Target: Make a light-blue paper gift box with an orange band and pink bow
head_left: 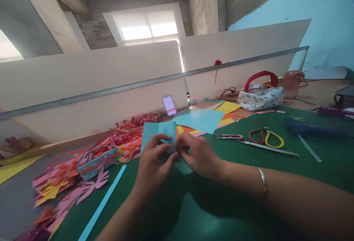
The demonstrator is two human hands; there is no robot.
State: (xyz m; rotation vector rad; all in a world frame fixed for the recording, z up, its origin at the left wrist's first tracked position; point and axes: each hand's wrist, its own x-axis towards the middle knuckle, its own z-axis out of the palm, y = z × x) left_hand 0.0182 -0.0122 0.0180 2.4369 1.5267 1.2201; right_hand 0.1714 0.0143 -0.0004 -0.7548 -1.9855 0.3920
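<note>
A sheet of light blue paper (159, 127) is held up in front of me over the green mat. My left hand (155, 158) pinches its lower part, thumb and fingers bent together. Close beside it, my right hand (197, 154) has its fingertips pressed together at the paper's right edge, touching the left fingertips. The hands hide the lower part of the paper, so I cannot tell whether it is folded there. A long blue paper strip (103, 200) lies on the green mat (221, 204) left of my left forearm.
Cut paper scraps (124, 138) pile up on the left. Scissors with red and yellow handles (267, 138), pink-handled snips (229, 137) and a thin metal blade (272, 150) lie at right. Behind are coloured paper sheets (200, 118), a white bag (261, 98) and a pink bottle (292, 85).
</note>
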